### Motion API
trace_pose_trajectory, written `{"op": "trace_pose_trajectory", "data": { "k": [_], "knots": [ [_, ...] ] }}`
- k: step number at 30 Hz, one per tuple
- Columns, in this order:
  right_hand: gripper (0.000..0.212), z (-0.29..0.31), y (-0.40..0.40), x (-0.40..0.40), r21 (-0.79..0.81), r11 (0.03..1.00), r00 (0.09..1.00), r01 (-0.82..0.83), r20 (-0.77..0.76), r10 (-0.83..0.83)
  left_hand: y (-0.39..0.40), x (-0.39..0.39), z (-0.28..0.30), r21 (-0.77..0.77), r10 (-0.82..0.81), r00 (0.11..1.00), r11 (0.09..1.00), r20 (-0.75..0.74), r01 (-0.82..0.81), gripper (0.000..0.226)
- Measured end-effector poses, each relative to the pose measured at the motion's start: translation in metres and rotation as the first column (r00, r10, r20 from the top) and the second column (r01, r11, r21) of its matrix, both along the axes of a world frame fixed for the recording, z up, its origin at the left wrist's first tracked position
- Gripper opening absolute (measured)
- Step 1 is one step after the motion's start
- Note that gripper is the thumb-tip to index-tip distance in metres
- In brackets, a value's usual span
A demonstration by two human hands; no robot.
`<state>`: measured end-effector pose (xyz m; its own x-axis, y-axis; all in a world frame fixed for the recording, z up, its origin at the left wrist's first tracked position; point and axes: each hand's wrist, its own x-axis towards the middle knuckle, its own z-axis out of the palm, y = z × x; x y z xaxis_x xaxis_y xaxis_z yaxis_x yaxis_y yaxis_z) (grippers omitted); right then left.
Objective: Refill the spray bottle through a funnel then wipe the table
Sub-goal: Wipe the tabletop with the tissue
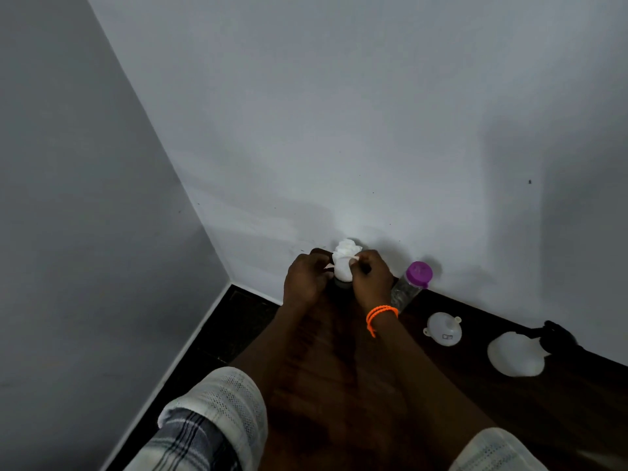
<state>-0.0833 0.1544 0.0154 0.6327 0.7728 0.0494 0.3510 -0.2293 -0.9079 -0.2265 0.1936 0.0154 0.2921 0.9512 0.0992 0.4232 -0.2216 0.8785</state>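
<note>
1. Dark wood worktop carries everything, pushed against the wall.
2. White cloth lies far right, unused.
3. Both hands grip the spray bottle at the wall: left hand steadying, right hand pinching its white head. Twist squarely, probably to unscrew, keeping the base planted.
4. White funnel waits nearby.
</note>
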Motion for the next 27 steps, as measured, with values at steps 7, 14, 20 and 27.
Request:
{"op": "trace_pose_trajectory", "data": {
  "k": [7,14,20,27],
  "knots": [
    [0.016,0.021,-0.002,0.000,0.080,0.989,0.899,0.125,-0.430,-0.079,0.003,0.002,-0.009,-0.311,-0.089,0.995,0.945,0.044,0.099,0.022],
    [0.014,0.017,-0.036,-0.015,0.044,0.970,0.421,0.238,-0.905,-0.062,-0.025,-0.019,-0.019,-0.769,0.067,0.951,0.608,0.301,0.200,0.033],
    [0.020,-0.029,-0.064,-0.031,-0.144,0.959,0.265,0.246,-0.941,-0.210,-0.054,-0.040,-0.046,-0.889,0.373,0.844,0.395,0.385,0.231,0.033],
    [0.032,-0.060,-0.073,-0.040,-0.336,0.931,0.323,0.143,-0.873,-0.365,-0.044,-0.057,-0.071,-0.836,0.406,0.896,0.544,0.181,-0.078,0.016]
  ]
}}
